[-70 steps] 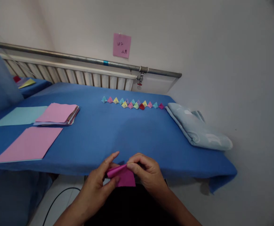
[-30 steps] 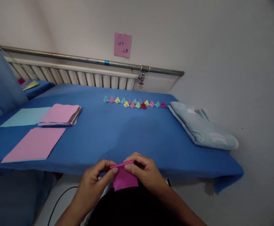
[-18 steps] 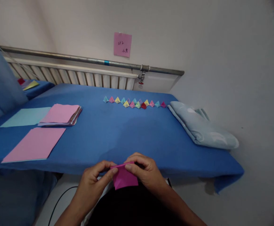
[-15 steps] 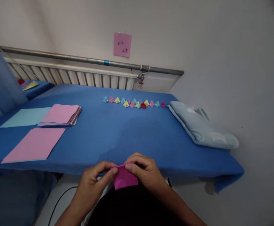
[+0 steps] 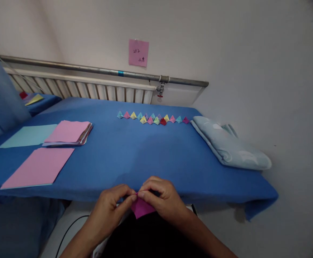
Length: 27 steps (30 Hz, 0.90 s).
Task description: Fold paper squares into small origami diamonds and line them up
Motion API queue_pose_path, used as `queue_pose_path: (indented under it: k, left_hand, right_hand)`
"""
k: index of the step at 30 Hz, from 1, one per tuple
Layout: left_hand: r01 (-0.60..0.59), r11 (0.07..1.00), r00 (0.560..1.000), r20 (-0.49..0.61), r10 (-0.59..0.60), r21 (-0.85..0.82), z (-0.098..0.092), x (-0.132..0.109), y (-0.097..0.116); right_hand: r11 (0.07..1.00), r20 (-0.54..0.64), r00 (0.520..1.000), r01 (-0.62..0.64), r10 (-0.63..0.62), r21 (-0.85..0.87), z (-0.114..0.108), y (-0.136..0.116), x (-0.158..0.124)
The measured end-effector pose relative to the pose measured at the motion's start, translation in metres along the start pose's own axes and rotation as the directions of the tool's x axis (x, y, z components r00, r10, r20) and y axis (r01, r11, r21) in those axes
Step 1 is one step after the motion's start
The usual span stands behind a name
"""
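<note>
Just below the front edge of the blue-covered table point(image 5: 100, 172), a folded magenta sheet of paper point(image 5: 141, 208) is held between my two hands. My left hand point(image 5: 112, 208) pinches its upper left part with thumb and forefinger. My right hand point(image 5: 163, 197) pinches the top edge close beside, the two thumb tips nearly meeting. Part of the paper's upper edge is hidden behind the fingers. Across the far side of the table lie rows of small folded paper pieces point(image 5: 150, 120) in several colours.
To the left are a stack of coloured paper point(image 5: 67, 131), a light blue sheet point(image 5: 27, 136) and pink sheets point(image 5: 39, 167). A folded pale blanket point(image 5: 229, 145) lies at the right end. Behind the table run a radiator point(image 5: 100, 91) and a metal pipe point(image 5: 81, 69). A pink note point(image 5: 138, 53) hangs on the wall.
My right hand has slid left along the top edge, so the two hands' fingertips are now close together. Less of the magenta paper shows, and its outline is more pointed.
</note>
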<state>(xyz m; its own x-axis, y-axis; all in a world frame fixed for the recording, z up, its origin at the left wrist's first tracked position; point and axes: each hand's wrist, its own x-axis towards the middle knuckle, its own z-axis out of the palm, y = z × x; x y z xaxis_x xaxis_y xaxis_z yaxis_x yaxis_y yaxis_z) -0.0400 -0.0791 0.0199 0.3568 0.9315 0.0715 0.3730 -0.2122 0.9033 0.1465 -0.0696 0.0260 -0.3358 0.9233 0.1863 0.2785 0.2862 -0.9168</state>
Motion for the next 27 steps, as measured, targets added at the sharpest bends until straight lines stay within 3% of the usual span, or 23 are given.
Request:
queue_pose_path:
  k: [4,9,13,17,21,24,27]
  left_hand:
    - [0.07,0.971,0.989,-0.114,-0.098,-0.23,0.0,-0.003,-0.015]
    - [-0.006,0.758,0.903,-0.329,-0.276,-0.652,0.011,-0.008,-0.04]
    - [-0.064,0.632,0.881,-0.341,-0.327,-0.772,0.019,-0.007,-0.039]
    - [-0.071,0.621,0.892,-0.327,-0.31,-0.781,0.024,-0.009,-0.039]
    - [-0.007,0.715,0.925,-0.277,-0.261,-0.699,0.021,-0.011,-0.042]
    - [0.007,0.858,0.963,-0.227,-0.143,-0.513,0.009,-0.011,-0.033]
    - [-0.106,0.961,0.969,-0.245,0.041,-0.257,-0.004,-0.009,-0.016]
  right_hand:
    - [0.999,0.009,1.0,-0.019,0.019,-0.03,-0.004,-0.008,-0.002]
    - [1.0,-0.073,0.997,-0.029,0.029,-0.01,-0.007,-0.014,-0.013]
    - [0.999,-0.094,0.995,0.031,-0.032,-0.012,-0.005,-0.017,-0.018]
    - [0.996,-0.094,0.991,0.089,-0.091,-0.023,-0.006,-0.022,-0.017]
    - [0.984,-0.09,0.981,0.169,-0.173,-0.052,-0.008,-0.025,-0.016]
    - [0.961,-0.077,0.963,0.246,-0.257,-0.125,-0.011,-0.025,-0.015]
    - [0.941,-0.064,0.952,0.283,-0.299,-0.185,-0.012,-0.024,-0.013]
